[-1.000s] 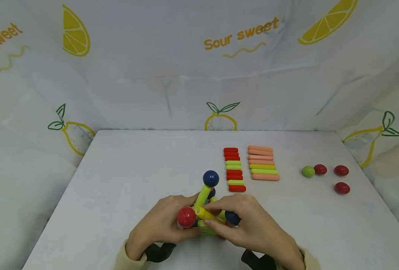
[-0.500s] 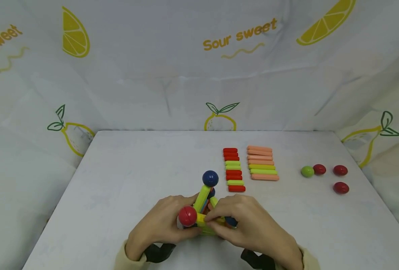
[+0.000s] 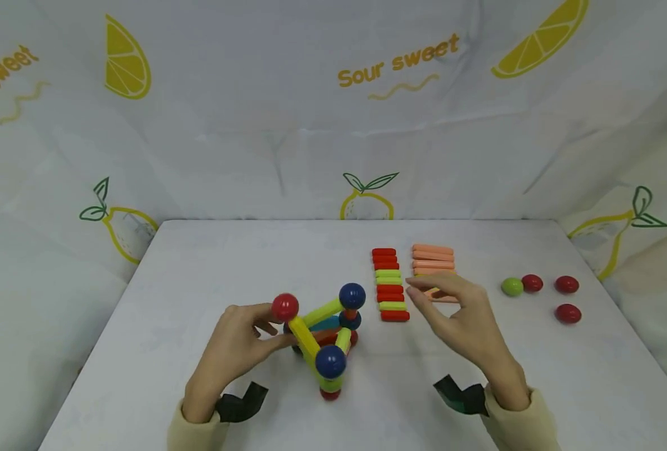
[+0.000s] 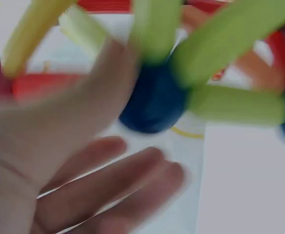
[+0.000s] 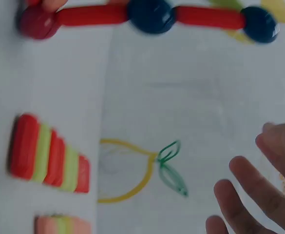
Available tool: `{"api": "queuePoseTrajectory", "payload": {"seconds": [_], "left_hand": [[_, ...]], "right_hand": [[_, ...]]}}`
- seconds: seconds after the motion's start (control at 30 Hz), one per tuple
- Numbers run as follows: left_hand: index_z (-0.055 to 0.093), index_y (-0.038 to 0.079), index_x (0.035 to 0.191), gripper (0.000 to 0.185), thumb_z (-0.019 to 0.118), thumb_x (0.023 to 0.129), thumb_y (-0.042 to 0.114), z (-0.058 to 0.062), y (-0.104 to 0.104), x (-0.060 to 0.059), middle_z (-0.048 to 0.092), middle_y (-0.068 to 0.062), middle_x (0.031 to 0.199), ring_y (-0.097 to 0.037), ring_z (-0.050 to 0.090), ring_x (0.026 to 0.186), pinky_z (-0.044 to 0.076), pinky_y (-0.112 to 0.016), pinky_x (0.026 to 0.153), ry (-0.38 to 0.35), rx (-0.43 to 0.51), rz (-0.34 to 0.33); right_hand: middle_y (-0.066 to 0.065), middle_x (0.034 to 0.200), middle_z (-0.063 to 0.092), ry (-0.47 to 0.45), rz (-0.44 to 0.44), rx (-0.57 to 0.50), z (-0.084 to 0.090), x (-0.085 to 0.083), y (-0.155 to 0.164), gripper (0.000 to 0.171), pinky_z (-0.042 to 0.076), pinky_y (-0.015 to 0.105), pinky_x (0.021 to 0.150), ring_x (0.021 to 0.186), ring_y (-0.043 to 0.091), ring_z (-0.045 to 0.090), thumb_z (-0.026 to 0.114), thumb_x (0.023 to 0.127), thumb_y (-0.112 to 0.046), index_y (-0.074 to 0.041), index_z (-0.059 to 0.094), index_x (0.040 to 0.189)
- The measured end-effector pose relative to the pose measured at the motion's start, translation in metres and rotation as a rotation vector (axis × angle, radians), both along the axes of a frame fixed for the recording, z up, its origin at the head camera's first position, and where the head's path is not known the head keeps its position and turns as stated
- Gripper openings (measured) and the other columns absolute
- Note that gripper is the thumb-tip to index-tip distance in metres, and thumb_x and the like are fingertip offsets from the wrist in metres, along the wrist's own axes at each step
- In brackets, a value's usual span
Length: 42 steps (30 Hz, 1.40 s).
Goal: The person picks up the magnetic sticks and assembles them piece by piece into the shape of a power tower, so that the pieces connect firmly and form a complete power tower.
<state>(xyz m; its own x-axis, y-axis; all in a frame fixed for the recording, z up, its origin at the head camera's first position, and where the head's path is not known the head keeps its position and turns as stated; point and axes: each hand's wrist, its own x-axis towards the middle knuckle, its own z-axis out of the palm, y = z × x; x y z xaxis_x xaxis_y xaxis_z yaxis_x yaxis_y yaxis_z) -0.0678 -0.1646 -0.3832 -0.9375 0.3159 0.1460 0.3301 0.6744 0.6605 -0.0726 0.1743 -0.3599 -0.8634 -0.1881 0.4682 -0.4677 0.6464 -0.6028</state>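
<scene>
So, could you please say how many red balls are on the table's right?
3: left red ball beside the green ball, back-right red ball, and front-right red ball.

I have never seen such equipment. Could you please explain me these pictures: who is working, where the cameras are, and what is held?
There is no robot here: a person works with two bare hands. One picture comes from a camera on the head, looking forward and down; the other two come from cameras on the wrists, and the left one is blurred. On the white table lie short red and green sticks, longer sticks partly hidden by the right hand, one green ball and three red balls. The left hand is at a model built from balls and sticks; I cannot tell whether it grips it. The right hand holds nothing.
</scene>
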Motion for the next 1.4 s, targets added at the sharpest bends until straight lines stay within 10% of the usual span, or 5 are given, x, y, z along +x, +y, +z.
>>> {"api": "queuePoseTrajectory", "payload": {"seconds": [0.4,0.63,0.83,1.03,1.4], "left_hand": [[0.022,0.007,0.163,0.114,0.085,0.078,0.05,0.004,-0.006,0.008,0.028,-0.017,0.167,-0.04,0.042,0.146,0.051,-0.06,0.105,-0.294,0.007,-0.239],[0.024,0.005,0.161,0.122,0.089,0.071,0.056,-0.004,0.023,0.009,0.03,-0.019,0.165,-0.04,0.041,0.148,0.048,-0.062,0.106,-0.2,-0.075,-0.102],[0.029,0.02,0.16,0.104,0.089,0.077,0.035,-0.008,0.026,0.006,0.041,-0.007,0.157,-0.026,0.047,0.142,0.05,-0.056,0.107,-0.164,0.052,-0.2],[0.024,0.034,0.159,0.1,0.084,0.08,0.016,-0.011,0.027,0.001,0.055,0.005,0.141,-0.016,0.056,0.128,0.05,-0.037,0.111,-0.209,0.189,-0.411],[0.017,0.037,0.161,0.106,0.084,0.081,0.019,-0.01,0.028,0.002,0.054,0.007,0.144,-0.017,0.059,0.129,0.049,-0.039,0.112,-0.177,0.19,-0.45]], "right_hand": [[0.021,0.1,0.074,-0.277,-0.197,0.332,-0.064,-0.029,0.036,0.022,0.057,0.055,0.079,0.091,0.037,0.065,0.078,0.085,-0.004,0.001,0.079,0.106],[0.019,0.097,0.068,-0.341,-0.235,0.411,-0.075,-0.033,0.041,0.024,0.054,0.047,0.07,0.086,0.033,0.059,0.077,0.086,-0.004,0.0,0.078,0.109],[0.013,0.081,0.062,-0.349,-0.27,0.459,-0.077,-0.037,0.044,0.025,0.041,0.036,0.061,0.074,0.027,0.05,0.08,0.088,-0.019,-0.001,0.079,0.106],[0.016,0.085,0.07,-0.289,-0.236,0.398,-0.049,-0.03,0.037,0.032,0.049,0.035,0.061,0.076,0.028,0.06,0.078,0.091,-0.026,0.002,0.077,0.107],[0.0,0.102,0.08,0.045,0.146,-0.106,0.057,0.015,-0.032,0.038,0.053,0.012,0.088,0.094,0.007,0.072,0.086,0.076,0.001,-0.012,0.077,0.111]]}}
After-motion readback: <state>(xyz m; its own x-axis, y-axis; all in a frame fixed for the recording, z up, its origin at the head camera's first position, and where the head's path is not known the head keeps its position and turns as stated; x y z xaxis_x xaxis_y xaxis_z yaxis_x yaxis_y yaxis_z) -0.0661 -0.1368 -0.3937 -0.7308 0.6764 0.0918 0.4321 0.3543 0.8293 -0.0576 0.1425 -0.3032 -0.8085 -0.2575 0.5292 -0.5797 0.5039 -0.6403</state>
